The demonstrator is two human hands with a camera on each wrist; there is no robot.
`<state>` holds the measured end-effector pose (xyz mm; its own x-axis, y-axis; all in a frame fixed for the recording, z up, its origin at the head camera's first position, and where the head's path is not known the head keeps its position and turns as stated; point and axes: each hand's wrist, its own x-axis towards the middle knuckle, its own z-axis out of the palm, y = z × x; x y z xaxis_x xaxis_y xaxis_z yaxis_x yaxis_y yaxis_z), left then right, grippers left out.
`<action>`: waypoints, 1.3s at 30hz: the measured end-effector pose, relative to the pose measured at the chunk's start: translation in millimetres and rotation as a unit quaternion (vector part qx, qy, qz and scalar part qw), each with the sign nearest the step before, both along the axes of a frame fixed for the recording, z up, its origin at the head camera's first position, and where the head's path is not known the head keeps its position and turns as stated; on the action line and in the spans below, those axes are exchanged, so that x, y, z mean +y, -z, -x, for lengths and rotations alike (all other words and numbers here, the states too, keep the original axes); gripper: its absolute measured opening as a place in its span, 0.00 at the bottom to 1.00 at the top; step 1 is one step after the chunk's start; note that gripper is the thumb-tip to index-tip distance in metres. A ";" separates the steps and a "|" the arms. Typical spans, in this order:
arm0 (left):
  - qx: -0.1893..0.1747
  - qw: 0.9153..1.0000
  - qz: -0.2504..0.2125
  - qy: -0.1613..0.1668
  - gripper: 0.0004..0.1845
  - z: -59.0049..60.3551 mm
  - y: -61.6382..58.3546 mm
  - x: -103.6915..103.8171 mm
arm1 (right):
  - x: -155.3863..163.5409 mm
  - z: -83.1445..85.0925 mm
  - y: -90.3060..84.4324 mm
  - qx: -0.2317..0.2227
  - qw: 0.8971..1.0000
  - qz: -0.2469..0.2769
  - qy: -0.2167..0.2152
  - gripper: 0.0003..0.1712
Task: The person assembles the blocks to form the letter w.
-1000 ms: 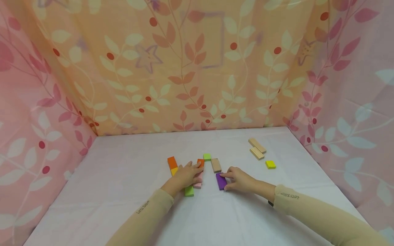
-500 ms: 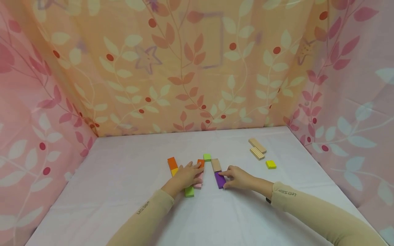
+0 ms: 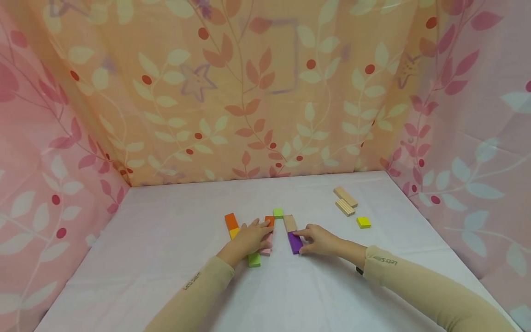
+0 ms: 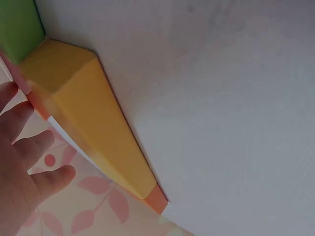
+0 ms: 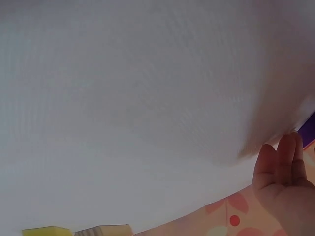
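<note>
My left hand [image 3: 250, 238] lies over a V-shaped arrangement of flat wooden blocks, its fingertips on the orange block [image 3: 270, 221] and the pink block [image 3: 267, 251]. Partly under it run a yellow-orange block [image 4: 93, 123] and a green block [image 4: 19, 29]; the left wrist view shows that hand's fingers spread and loosely bent. My right hand [image 3: 321, 240] holds the purple block [image 3: 295, 243], index finger near its far end and thumb near its close end. The purple block lies end to end with a plain wooden block [image 3: 290, 223]. A small green block [image 3: 278, 213] sits between the slanted rows.
At the back right lie a plain wooden block [image 3: 345, 197], a ridged wooden block [image 3: 345, 207] and a small yellow block [image 3: 363, 222]. Another orange block [image 3: 231, 221] tops the left row. Patterned curtains [image 3: 249, 92] surround the white-covered table [image 3: 166, 207].
My right hand has slid the purple block a little left and away from me, closing its gap to the plain wooden block. My left hand has stayed in place.
</note>
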<state>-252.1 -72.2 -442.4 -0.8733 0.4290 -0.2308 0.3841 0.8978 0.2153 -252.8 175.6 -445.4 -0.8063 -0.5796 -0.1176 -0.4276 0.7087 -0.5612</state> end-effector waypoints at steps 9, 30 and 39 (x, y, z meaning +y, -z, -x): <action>0.044 0.998 0.028 0.030 0.31 -1.7 -1.5 1.1 | 53.5 19.5 -9.6 0.028 0.997 0.064 0.026 0.26; 0.041 0.999 -0.028 0.012 0.34 1.4 -4.6 4.4 | 172.2 36.0 -7.8 -0.023 0.981 -0.063 0.181 0.35; 0.061 0.998 -0.001 0.005 0.37 -1.6 -6.0 47.9 | 168.4 36.9 1.3 0.013 0.984 -0.038 0.176 0.23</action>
